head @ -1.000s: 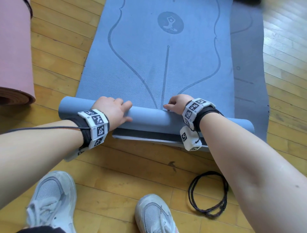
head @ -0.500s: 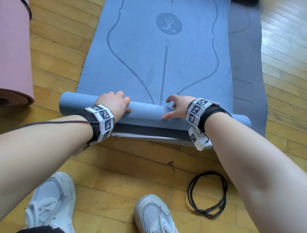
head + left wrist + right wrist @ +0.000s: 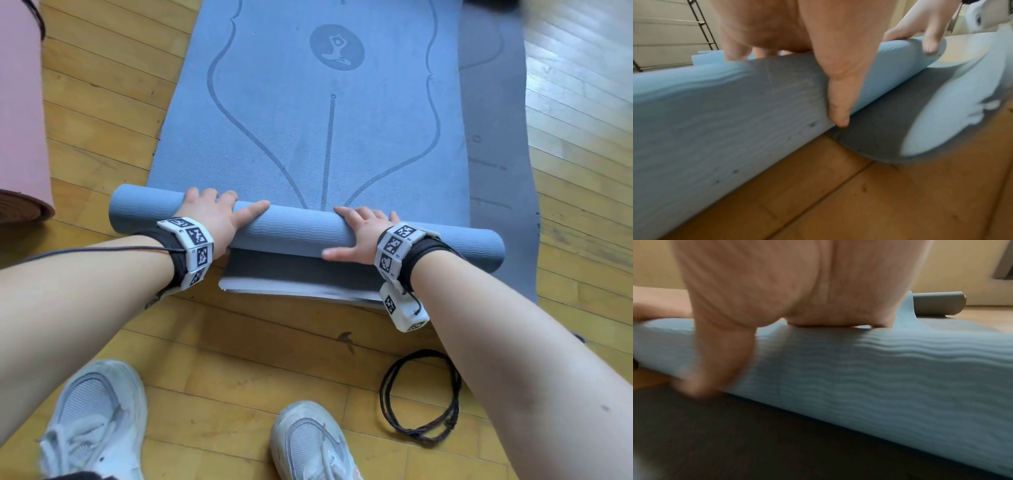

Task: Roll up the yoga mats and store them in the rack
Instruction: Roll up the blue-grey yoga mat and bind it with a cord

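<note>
A blue yoga mat lies on the wooden floor, its near end wound into a roll (image 3: 301, 233) and its flat part (image 3: 308, 120) stretching away from me. It rests on a grey mat (image 3: 496, 171) spread beneath it. My left hand (image 3: 215, 216) presses on the roll's left part, fingers over the far side and thumb along the top. My right hand (image 3: 359, 233) lies flat on the roll's right part, thumb on the near face. In the left wrist view the left thumb (image 3: 838, 105) runs down the roll (image 3: 725, 113). The right wrist view shows my palm on the roll (image 3: 859, 369).
A pink rolled mat (image 3: 20, 137) lies at the far left. A black cord loop (image 3: 421, 397) sits on the floor beside my white shoes (image 3: 96, 421). A black metal rack (image 3: 702, 24) stands by the wall. Another grey rolled mat (image 3: 937, 305) lies beyond the blue one.
The roll has turned a little farther away from me and grown thicker. My right hand has shifted from the roll's far side to lie flat over its top.
</note>
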The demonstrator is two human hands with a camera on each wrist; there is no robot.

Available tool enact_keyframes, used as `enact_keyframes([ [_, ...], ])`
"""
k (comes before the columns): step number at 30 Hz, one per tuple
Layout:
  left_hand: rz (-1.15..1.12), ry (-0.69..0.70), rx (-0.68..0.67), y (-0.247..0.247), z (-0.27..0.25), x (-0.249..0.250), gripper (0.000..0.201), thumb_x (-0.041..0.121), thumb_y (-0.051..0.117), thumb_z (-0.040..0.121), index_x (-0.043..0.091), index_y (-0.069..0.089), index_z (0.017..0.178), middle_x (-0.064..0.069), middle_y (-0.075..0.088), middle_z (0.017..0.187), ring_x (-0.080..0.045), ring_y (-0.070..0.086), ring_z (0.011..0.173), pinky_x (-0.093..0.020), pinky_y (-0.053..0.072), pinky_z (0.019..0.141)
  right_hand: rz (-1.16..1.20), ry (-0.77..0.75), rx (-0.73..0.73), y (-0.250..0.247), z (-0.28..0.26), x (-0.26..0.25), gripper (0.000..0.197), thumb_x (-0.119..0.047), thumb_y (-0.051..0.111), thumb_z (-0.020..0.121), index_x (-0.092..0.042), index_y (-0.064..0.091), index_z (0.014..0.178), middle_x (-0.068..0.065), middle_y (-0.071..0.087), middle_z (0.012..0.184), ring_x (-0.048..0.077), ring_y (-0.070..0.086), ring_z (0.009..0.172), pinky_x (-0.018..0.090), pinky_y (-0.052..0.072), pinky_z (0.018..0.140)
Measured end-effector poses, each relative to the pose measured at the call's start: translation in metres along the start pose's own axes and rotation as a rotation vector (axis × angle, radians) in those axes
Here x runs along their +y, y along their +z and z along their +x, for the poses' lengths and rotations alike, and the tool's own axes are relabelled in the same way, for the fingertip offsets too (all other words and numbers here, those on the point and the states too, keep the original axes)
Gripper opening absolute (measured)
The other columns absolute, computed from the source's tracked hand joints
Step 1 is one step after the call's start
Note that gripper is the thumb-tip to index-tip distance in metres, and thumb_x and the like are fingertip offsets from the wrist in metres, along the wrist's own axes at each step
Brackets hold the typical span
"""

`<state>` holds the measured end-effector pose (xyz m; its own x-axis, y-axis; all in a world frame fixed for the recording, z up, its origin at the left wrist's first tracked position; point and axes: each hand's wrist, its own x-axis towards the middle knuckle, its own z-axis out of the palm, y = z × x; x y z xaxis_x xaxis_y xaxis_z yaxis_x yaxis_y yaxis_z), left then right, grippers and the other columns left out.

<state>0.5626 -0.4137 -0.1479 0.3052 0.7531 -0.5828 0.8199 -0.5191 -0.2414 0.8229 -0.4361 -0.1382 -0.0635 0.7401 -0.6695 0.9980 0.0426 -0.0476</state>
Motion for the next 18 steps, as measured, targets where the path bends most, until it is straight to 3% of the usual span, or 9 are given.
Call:
enact_keyframes([
  [3,0.031,0.038,-0.014,-0.011,-0.001,-0.001,0.090,0.034,0.054,0.091,0.046,-0.017,0.145,-0.003,0.038,0.137,-0.025,0.044,0.116,-0.037,0.037,0.095,-0.060,-0.020,0.036,-0.003,0.001,0.002,0.101,-0.057,0.076,0.067,-0.038,0.017,0.146,-0.002,0.038,0.140,0.024,0.034,0.133,0.051,0.025,0.110],
  [7,0.045,0.134,-0.012,-0.022,-0.012,0.016,0.085,0.044,0.052,0.092,0.043,-0.013,0.147,-0.003,0.043,0.132,-0.025,0.048,0.112,-0.035,0.037,0.083,-0.059,0.013,-0.035,-0.006,-0.007,0.018,0.092,-0.037,0.080,0.067,-0.038,0.025,0.141,-0.003,0.042,0.131,0.024,0.042,0.123,0.045,0.039,0.099],
  [9,0.030,0.206,-0.036,-0.022,-0.016,0.032,0.088,0.045,0.055,0.090,0.042,-0.012,0.147,-0.004,0.045,0.129,-0.026,0.050,0.111,-0.034,0.036,0.078,-0.063,0.045,-0.085,0.001,-0.016,0.030,0.092,-0.036,0.079,0.066,-0.039,0.025,0.141,-0.004,0.042,0.131,0.024,0.043,0.124,0.051,0.032,0.106],
  [11,0.011,0.226,-0.097,-0.022,-0.013,0.041,0.091,0.044,0.058,0.088,0.042,-0.011,0.147,-0.004,0.046,0.129,-0.027,0.050,0.111,-0.035,0.040,0.079,-0.059,0.044,-0.060,0.013,-0.026,0.038,0.092,-0.041,0.077,0.067,-0.040,0.024,0.142,-0.003,0.040,0.136,0.023,0.035,0.132,0.059,0.009,0.114],
  [13,-0.002,0.220,-0.144,-0.027,-0.007,0.041,0.094,0.045,0.061,0.086,0.044,-0.011,0.147,-0.003,0.046,0.130,-0.028,0.052,0.111,-0.036,0.046,0.083,-0.016,0.036,-0.010,0.020,-0.031,0.037,0.091,-0.056,0.068,0.074,-0.040,0.016,0.147,-0.002,0.030,0.148,0.020,0.019,0.142,0.059,-0.006,0.115],
  [15,-0.019,0.225,-0.176,-0.031,-0.001,0.037,0.097,0.047,0.064,0.084,0.045,-0.009,0.147,-0.002,0.048,0.128,-0.028,0.054,0.109,-0.035,0.047,0.079,0.058,0.055,-0.002,0.019,-0.031,0.034,0.087,-0.071,0.049,0.081,-0.040,0.006,0.150,-0.004,0.018,0.156,0.018,0.006,0.147,0.056,-0.009,0.115],
  [18,-0.043,0.227,-0.177,-0.034,0.004,0.033,0.104,0.052,0.070,0.077,0.045,-0.006,0.147,-0.001,0.046,0.131,-0.027,0.055,0.111,-0.034,0.046,0.078,0.070,0.104,-0.016,0.018,-0.024,0.029,0.079,-0.075,0.028,0.086,-0.041,0.000,0.151,-0.006,0.006,0.161,0.019,-0.006,0.148,0.055,-0.009,0.116],
])
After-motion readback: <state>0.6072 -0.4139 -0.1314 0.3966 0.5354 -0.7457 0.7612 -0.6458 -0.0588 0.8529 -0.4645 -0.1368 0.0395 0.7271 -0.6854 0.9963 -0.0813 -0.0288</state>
